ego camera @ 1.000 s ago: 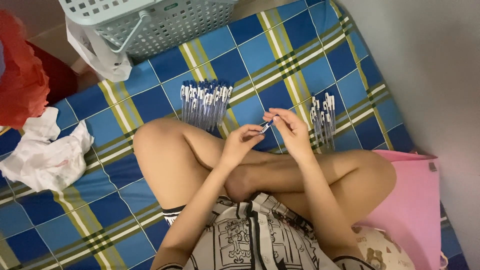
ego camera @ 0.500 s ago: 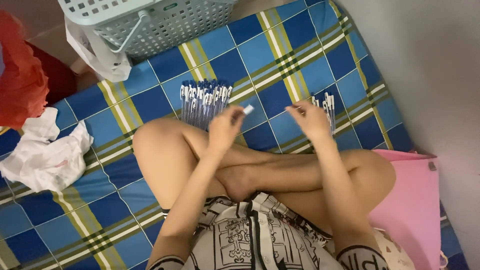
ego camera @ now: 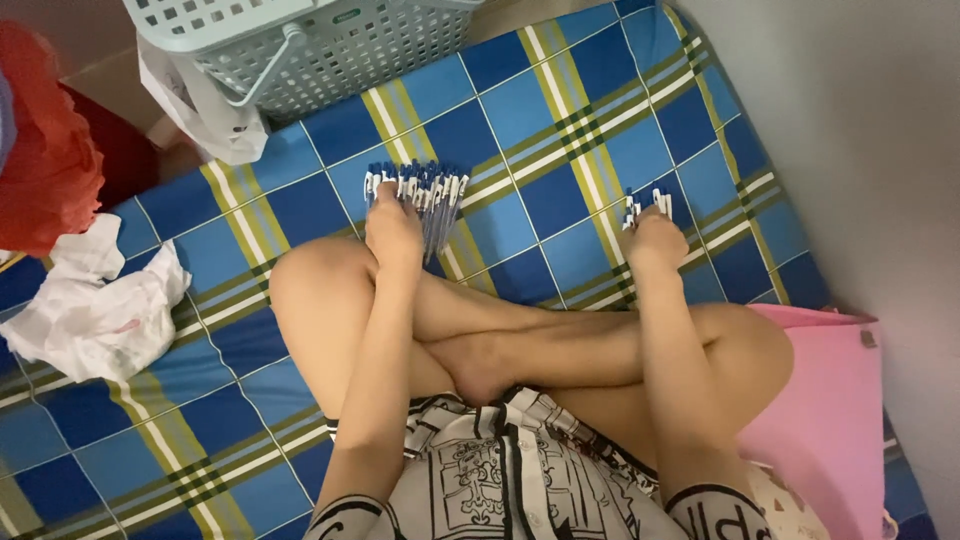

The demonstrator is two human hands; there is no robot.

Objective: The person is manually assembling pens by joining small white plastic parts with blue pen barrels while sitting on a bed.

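We sit cross-legged on a blue, yellow and green checked mat [ego camera: 560,130], both arms stretched forward to two lots of blue-and-white pens. Our left hand [ego camera: 393,228] rests on the near edge of the larger pile of pens [ego camera: 425,190], fingers curled down among them; whether it grips one we cannot tell. Our right hand [ego camera: 655,240] is folded over the smaller bunch of pens [ego camera: 645,205], well apart to the right, whose tips poke out past the fingers. Judging by the sizes, the larger pile holds most of the pens and only a few lie in the other bunch, so plenty of the handling looks left to do. Beyond the pens stands a pale green plastic basket [ego camera: 320,40]; a crumpled white bag [ego camera: 95,305] lies to the left, red cloth [ego camera: 45,165] behind it, and a pink bag [ego camera: 835,410] by our right knee.
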